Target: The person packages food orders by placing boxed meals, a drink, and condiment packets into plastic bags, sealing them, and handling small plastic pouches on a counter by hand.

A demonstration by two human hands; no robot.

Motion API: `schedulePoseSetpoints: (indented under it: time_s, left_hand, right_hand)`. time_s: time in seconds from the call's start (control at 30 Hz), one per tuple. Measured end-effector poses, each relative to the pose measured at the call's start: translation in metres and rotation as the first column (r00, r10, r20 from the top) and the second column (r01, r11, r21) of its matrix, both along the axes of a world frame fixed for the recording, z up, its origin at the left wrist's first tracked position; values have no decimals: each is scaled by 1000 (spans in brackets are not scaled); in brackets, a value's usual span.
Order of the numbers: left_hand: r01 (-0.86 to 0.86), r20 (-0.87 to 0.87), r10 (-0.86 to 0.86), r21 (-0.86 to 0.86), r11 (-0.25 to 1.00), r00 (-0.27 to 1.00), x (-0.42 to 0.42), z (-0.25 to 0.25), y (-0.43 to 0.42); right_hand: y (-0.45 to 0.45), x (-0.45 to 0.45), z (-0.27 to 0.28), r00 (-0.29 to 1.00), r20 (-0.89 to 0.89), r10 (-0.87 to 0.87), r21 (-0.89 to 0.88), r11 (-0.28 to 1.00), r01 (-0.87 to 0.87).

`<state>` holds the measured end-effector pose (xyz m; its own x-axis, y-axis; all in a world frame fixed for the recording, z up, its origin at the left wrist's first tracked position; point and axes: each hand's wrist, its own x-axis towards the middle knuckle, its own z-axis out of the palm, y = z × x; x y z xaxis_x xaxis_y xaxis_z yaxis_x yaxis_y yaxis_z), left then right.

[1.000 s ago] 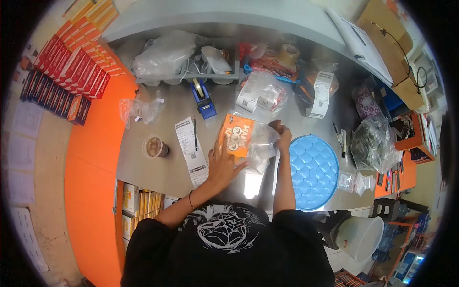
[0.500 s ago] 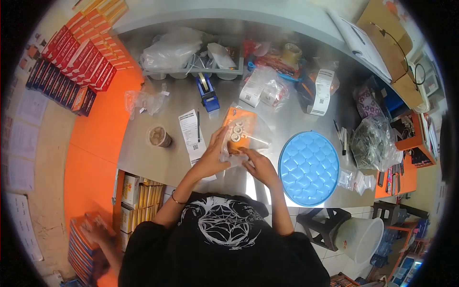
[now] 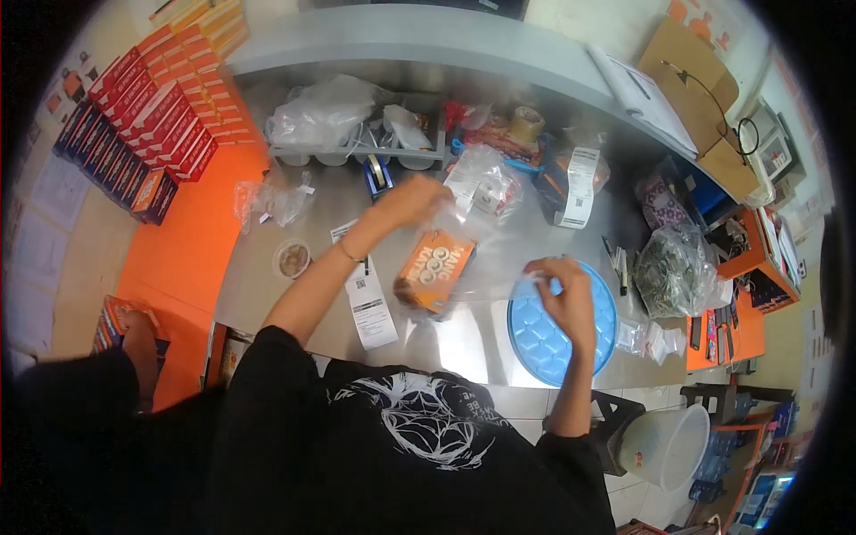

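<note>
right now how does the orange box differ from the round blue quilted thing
The orange box is rectangular, the blue quilted thing round. The box has pale lettering; the quilted thing shows only its raised pattern. The box looks smaller than the quilted thing. Both are over the metal counter.

Set on the head, facing forward and steeply down past the black shirt (image 3: 432,428) onto the table (image 3: 254,312). Near enough to show large lettering on the orange box (image 3: 437,272), yet wide enough to reach the stacked boxes (image 3: 147,116) at left and the pale bin (image 3: 667,446) at lower right.
</note>
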<state>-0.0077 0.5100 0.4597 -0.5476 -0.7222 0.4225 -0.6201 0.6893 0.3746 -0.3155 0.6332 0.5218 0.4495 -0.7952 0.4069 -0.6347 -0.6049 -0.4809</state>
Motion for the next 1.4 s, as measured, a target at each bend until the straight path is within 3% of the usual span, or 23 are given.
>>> schedulePoseSetpoints:
  time_s: [0.07,0.1,0.17,0.23,0.27,0.3,0.33,0.43,0.47,0.53,0.6,0.7,0.8,0.83,0.9,0.97,1.03,1.07,1.2,1.27,1.3,1.37,1.4]
  left_hand:
    - [-166,-34,165,-36,985,986,6,48,24]
    - [-151,-28,150,-24,988,988,6,62,35]
    - [-292,312,301,-75,953,901,7,78,50]
    - [-186,211,212,-135,973,954,8,58,49]
    - [-52,-140,79,190,980,987,7,37,41]
    - [189,-494,56,432,882,868,6,20,35]
    - [196,-490,47,432,880,870,-4,8,33]
    - [-33,-425,226,417,909,876,-50,-15,44]
    - [-144,-240,196,216,966,951,-59,-20,51]
    - [-208,-40,208,-5,978,977,-60,-32,54]
    - [-109,308,97,23,994,947,-56,-46,48]
    - [-123,478,62,99,987,876,-41,-57,42]
    - [-165,456,183,-80,983,871,-28,-36,31]
    - [-229,332,232,-47,972,914,-22,-19,27]
    - [-283,208,277,-2,959,938,-17,22,32]
    - [-348,-36,346,-147,926,937,-15,40,34]
    - [-446,14,456,-176,877,890,-22,54,43]
    - [-543,53,565,-213,812,824,-24,57,44]
    - [-493,180,527,-202,846,830,-4,25,31]
    - [-278,44,276,213,936,960,8,4,24]
    - [-288,41,286,214,934,957,9,-4,27]
    - [-303,370,237,130,944,898,4,-21,34]
    - [-341,405,265,128,931,875,0,-29,35]
  right_hand:
    - [-8,-11,2,995,-26,-94,-1,996,94]
    - [-17,-14,-3,993,86,-81,-30,996,84]
    - [-27,-13,0,978,194,-73,-65,994,87]
    - [-29,-1,14,836,495,-238,224,964,142]
    - [-39,5,3,814,555,-171,210,976,62]
    - [-51,11,-15,784,612,-105,189,982,-16]
    - [-60,19,-31,813,575,-87,186,982,-27]
    - [-58,44,-40,911,412,11,-50,999,10]
    - [-60,45,-38,912,409,19,-50,999,2]
    - [-61,42,-30,768,631,106,244,913,-326]
    - [-60,28,-25,743,668,38,341,872,-351]
    - [-58,14,-28,661,740,-128,446,829,-339]
    - [-55,-4,-29,729,660,-183,440,881,-177]
    - [-55,-10,-25,726,661,-191,444,879,-172]
    - [-57,-19,-13,581,780,-232,318,947,-49]
    - [-57,-4,-6,600,761,-248,326,945,-23]
    - [-67,5,-12,842,523,-131,75,991,108]
    - [-68,8,-11,873,460,-161,48,987,157]
    - [-82,26,-20,844,523,-117,55,993,104]
    - [-78,38,-1,920,310,-240,339,932,130]
    - [-80,44,-1,923,307,-231,338,933,121]
    - [-88,54,-1,989,-139,-41,206,976,69]
    - [-92,58,-9,966,-258,-7,134,990,43]
